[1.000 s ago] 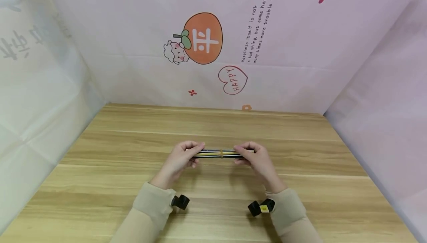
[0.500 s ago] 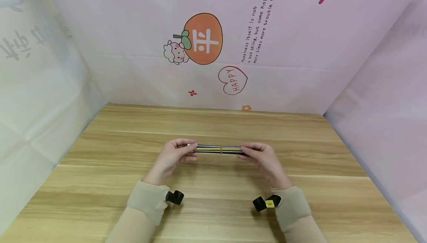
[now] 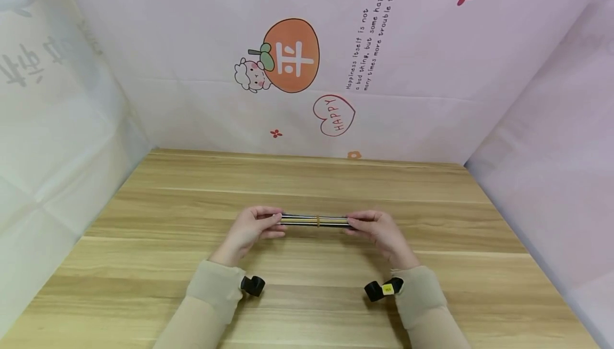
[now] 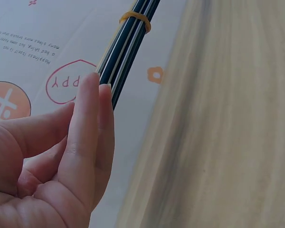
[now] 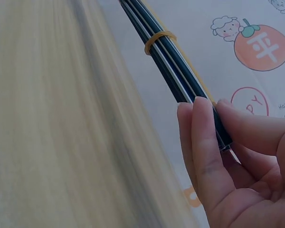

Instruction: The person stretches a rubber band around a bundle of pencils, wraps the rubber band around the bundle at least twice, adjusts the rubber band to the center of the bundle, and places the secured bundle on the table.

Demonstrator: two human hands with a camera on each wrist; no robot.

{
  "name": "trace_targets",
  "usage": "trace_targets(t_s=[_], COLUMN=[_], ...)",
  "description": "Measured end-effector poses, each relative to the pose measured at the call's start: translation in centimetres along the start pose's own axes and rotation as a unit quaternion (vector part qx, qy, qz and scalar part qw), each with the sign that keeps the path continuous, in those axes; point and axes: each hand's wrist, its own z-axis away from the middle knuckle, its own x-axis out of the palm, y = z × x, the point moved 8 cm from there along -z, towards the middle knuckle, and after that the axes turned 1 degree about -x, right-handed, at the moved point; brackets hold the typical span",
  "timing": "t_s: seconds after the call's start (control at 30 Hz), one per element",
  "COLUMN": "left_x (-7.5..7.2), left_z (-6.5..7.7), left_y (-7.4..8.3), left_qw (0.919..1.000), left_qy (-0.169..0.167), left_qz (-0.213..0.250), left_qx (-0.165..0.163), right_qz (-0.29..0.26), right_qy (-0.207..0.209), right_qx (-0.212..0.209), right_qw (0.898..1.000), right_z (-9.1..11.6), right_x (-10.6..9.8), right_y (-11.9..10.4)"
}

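Note:
A bundle of slim, dark striped pencils (image 3: 307, 221), with a yellow one among them, is held level between both hands in the head view. A tan rubber band (image 4: 135, 20) circles its middle. My left hand (image 3: 248, 232) pinches the left end between thumb and fingers, covering that end. At the other end my right hand (image 3: 380, 232) grips the bundle the same way. The right wrist view shows the dark pencil tips (image 5: 225, 146) poking out between thumb and fingers. Both wrist views show the bundle raised over the tabletop.
The wood-grain table (image 3: 307, 306) reaches back to a white printed cloth (image 3: 412, 72) with orange fruit drawings and lettering. Plain white cloth sides (image 3: 62, 125) rise at left and right. A small black camera (image 3: 252, 286) sits at each wrist.
Compared with a second ago, both hands have slid apart toward the bundle's ends. The bundle moved up in the head view, then came back down. Both hands kept hold throughout.

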Motion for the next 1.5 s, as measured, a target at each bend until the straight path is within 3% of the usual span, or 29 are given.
trace_targets(t_s=[0.33,1.0,1.5], left_x=[-0.2,0.2,-0.2], left_z=[-0.8,-0.8,-0.7], left_y=[-1.6,-2.3,-2.8], left_qw=[0.9997,0.9983,0.9977], left_qy=[-0.003,-0.027,-0.012], left_qz=[-0.016,-0.03,-0.022], left_qx=[-0.017,-0.041,-0.063], right_qz=[-0.011,-0.001,0.01], right_qy=[-0.008,-0.014,-0.003], right_qx=[0.022,0.048,0.053], right_qw=[1.0,0.999,0.999], right_z=[-0.4,-0.5,-0.7], right_x=[-0.7,-0.9,-1.0], right_y=[1.5,2.7,3.3])
